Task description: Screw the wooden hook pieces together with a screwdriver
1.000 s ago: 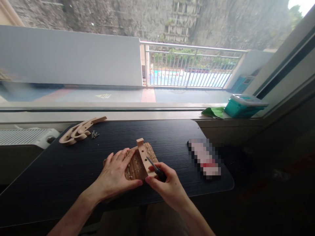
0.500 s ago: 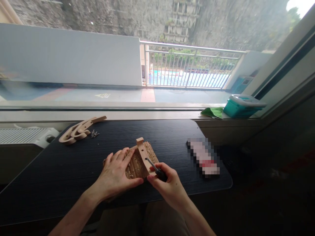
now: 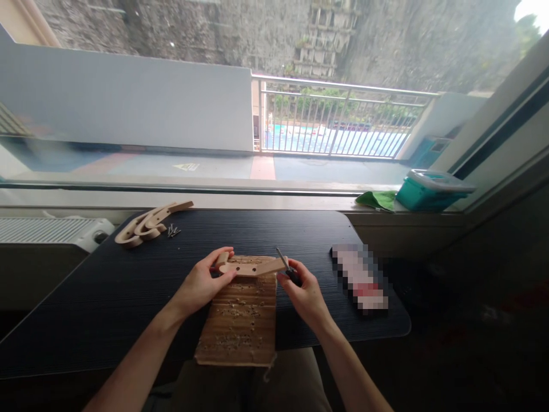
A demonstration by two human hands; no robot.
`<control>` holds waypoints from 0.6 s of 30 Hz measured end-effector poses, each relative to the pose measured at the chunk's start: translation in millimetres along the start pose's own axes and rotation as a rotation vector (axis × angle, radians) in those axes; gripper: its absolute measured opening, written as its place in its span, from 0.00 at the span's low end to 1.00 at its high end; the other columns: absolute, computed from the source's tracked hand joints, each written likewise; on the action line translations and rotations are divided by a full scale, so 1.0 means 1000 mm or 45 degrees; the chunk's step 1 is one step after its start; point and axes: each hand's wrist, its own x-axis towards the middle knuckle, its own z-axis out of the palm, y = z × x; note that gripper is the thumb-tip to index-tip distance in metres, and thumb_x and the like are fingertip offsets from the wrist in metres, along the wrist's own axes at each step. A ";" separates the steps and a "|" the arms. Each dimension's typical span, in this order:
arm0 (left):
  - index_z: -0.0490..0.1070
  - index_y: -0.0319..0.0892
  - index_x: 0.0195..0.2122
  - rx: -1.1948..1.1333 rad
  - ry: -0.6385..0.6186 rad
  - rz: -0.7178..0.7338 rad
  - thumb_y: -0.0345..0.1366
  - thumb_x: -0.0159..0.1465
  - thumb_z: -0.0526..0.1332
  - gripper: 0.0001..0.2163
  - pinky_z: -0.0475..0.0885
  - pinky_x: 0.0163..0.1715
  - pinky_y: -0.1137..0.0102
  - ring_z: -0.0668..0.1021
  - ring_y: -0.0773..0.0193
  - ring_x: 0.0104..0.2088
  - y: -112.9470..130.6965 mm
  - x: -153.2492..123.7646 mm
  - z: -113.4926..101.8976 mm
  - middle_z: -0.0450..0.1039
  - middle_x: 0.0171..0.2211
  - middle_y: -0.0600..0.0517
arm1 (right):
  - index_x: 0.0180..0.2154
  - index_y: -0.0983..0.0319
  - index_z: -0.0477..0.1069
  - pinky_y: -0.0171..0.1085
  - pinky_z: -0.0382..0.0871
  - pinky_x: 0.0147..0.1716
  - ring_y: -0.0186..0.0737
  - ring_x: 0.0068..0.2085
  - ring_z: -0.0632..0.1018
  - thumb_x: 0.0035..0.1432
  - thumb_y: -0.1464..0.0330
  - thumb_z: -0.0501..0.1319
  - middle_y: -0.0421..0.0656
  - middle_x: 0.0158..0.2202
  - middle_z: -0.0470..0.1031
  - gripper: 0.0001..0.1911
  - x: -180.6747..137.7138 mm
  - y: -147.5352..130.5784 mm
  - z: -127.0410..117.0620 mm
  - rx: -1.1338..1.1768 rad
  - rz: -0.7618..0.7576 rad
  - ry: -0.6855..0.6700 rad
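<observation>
A pale wooden hook-shaped piece (image 3: 249, 267) with two holes lies crosswise over the far end of a pitted cardboard sheet (image 3: 241, 320) on the black table (image 3: 107, 297). My left hand (image 3: 205, 281) pinches the curved left end of the piece between thumb and fingers. My right hand (image 3: 302, 289) touches its right end and is closed round a small screwdriver (image 3: 286, 265) with a dark handle, its metal tip pointing up and away.
Several more wooden hooks (image 3: 148, 223) and a few loose screws (image 3: 173, 231) lie at the table's far left. A blurred-out packet (image 3: 359, 277) sits at the right. A teal box (image 3: 432, 189) and green cloth (image 3: 377, 199) rest on the windowsill; a white radiator (image 3: 47, 229) stands left.
The cardboard sheet has turned lengthwise toward me. The wooden piece has swung from standing on the sheet to lying crosswise, held at both ends. The screwdriver tip has lifted off it.
</observation>
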 end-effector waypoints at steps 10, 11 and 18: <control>0.66 0.43 0.53 -0.117 -0.123 0.053 0.41 0.57 0.61 0.22 0.70 0.54 0.58 0.75 0.53 0.53 -0.008 -0.007 -0.001 0.72 0.54 0.45 | 0.47 0.63 0.71 0.43 0.67 0.49 0.45 0.47 0.75 0.55 0.60 0.61 0.47 0.46 0.78 0.19 0.003 0.015 0.014 0.055 -0.048 -0.141; 0.67 0.42 0.53 -0.113 -0.108 0.053 0.41 0.57 0.61 0.22 0.70 0.53 0.58 0.75 0.53 0.52 -0.007 -0.007 0.000 0.73 0.53 0.46 | 0.47 0.63 0.71 0.43 0.67 0.49 0.45 0.47 0.75 0.56 0.60 0.61 0.47 0.46 0.78 0.19 0.003 0.016 0.014 0.044 -0.052 -0.146; 0.69 0.41 0.49 -0.086 -0.057 0.027 0.42 0.55 0.62 0.21 0.72 0.50 0.60 0.77 0.54 0.47 -0.006 -0.011 0.000 0.74 0.50 0.46 | 0.48 0.63 0.66 0.39 0.68 0.40 0.42 0.40 0.75 0.57 0.59 0.58 0.46 0.40 0.76 0.20 -0.007 -0.006 -0.015 -0.316 0.019 0.047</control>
